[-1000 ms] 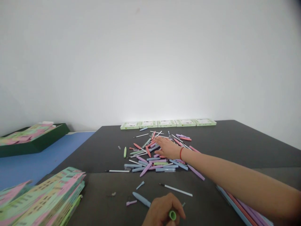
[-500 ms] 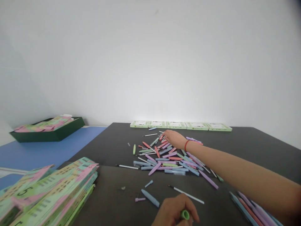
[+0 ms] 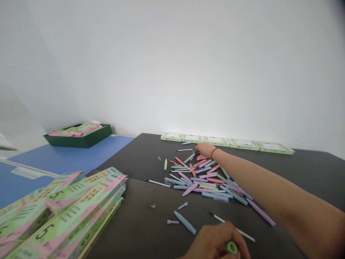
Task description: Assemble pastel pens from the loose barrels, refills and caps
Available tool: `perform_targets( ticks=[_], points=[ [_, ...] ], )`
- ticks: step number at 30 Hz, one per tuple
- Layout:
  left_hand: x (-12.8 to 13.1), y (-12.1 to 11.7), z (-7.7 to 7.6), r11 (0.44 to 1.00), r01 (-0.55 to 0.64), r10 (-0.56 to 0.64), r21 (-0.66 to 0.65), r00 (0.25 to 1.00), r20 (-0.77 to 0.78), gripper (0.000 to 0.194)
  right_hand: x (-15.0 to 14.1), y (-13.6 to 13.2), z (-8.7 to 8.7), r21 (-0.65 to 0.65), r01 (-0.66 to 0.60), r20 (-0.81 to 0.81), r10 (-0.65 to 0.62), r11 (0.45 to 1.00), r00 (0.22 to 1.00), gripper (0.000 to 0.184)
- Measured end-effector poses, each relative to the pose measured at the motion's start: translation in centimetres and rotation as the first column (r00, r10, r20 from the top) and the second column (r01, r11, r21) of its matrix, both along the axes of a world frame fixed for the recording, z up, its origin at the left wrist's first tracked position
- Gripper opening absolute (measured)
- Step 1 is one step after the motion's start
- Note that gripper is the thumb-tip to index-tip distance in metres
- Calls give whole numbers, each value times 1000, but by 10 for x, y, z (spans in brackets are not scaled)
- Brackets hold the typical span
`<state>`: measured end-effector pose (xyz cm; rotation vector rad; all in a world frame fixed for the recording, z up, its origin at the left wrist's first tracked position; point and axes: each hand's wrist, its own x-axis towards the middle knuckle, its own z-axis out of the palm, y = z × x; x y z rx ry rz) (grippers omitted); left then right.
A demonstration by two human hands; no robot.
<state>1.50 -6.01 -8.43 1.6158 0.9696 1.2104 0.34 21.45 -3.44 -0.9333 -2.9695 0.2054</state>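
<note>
My left hand [image 3: 215, 241] is at the bottom edge, its fingers curled round a light green pen barrel [image 3: 231, 247] whose open end faces me. Stretched across the table, my right hand [image 3: 206, 149] is at the far edge of a heap of pastel pen parts [image 3: 205, 180]. Its fingertips are drawn together low over the tabletop; what they hold, if anything, is too small to make out. Beside my left hand lie a blue pen barrel [image 3: 185, 223], a white ink refill [image 3: 231, 227], a small purple plug [image 3: 173, 222] and a small blue plug [image 3: 183, 205].
Several flat green-and-white boxes [image 3: 244, 144] line the back of the black table [image 3: 129, 219]. Printed cardboard packs [image 3: 72, 212] are stacked at the left front. Beyond them a dark green tray [image 3: 81, 141] with more packs stands on a blue surface [image 3: 78, 154].
The view has turned left, so the table's things appear farther right. My right hand has moved to the far edge of the heap. My left hand still grips the green barrel.
</note>
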Motion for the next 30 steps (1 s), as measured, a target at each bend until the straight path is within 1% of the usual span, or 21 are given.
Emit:
perform_targets(
  ticks=[4,6,8,11,12,14,16,17,18,19,20,21,22,25,26,28,30],
  points=[
    [0,0,2,1000,2,-2,12,1000,-8,16,8,5,-1,-48,47,-9,-48,998,999,30],
    [0,0,3,1000,-17,17,-5,1000,-6,19,12,4,1,-85,66,-54,-70,994,996,30],
    [-1,0,3,999,-27,28,-20,999,34,26,17,-3,8,-138,75,-116,-91,988,989,29],
    [-2,1,0,999,-29,33,-21,985,168,38,37,-29,22,-261,38,-203,-93,965,975,25],
    [-2,1,-2,999,-31,36,-26,976,216,41,47,-42,27,-312,8,-225,-82,950,971,25],
    [-2,3,-6,998,-31,46,-54,950,309,40,74,-73,37,-397,-47,-268,-67,917,961,30],
    [-2,4,-8,995,-43,74,-88,919,388,33,103,-106,46,-467,-83,-286,-61,880,956,31],
    [-1,4,-9,994,-57,93,-99,907,410,29,118,-122,49,-517,-103,-299,-67,850,952,31],
    [-1,3,-9,992,-73,111,-105,903,415,26,131,-137,52,-630,-142,-337,-104,763,936,28],
    [-1,2,-9,990,-91,127,-107,905,406,23,143,-150,55,-708,-153,-328,-129,690,936,26],
    [-1,1,-8,989,-105,138,-106,912,386,21,153,-161,56,-743,-157,-323,-143,651,935,24],
    [-1,-1,-7,988,-113,143,-103,921,362,20,162,-170,58,-755,-159,-324,-151,636,934,22],
    [-1,-2,-6,988,-115,143,-103,929,341,20,169,-178,59,-742,-156,-325,-147,652,934,21],
    [-2,-7,-1,991,-91,116,-100,949,291,19,180,-196,61,-617,-168,-357,-82,769,931,20],
    [-2,-8,0,992,-82,107,-98,953,283,19,181,-201,61,-573,-178,-364,-54,800,930,21],
    [-2,-9,2,993,-67,91,-96,957,274,17,181,-208,62,-515,-181,-376,-30,838,926,20],
    [-2,-9,3,993,-68,91,-94,957,275,16,179,-214,62,-496,-161,-392,-55,853,918,16]
  ],
)
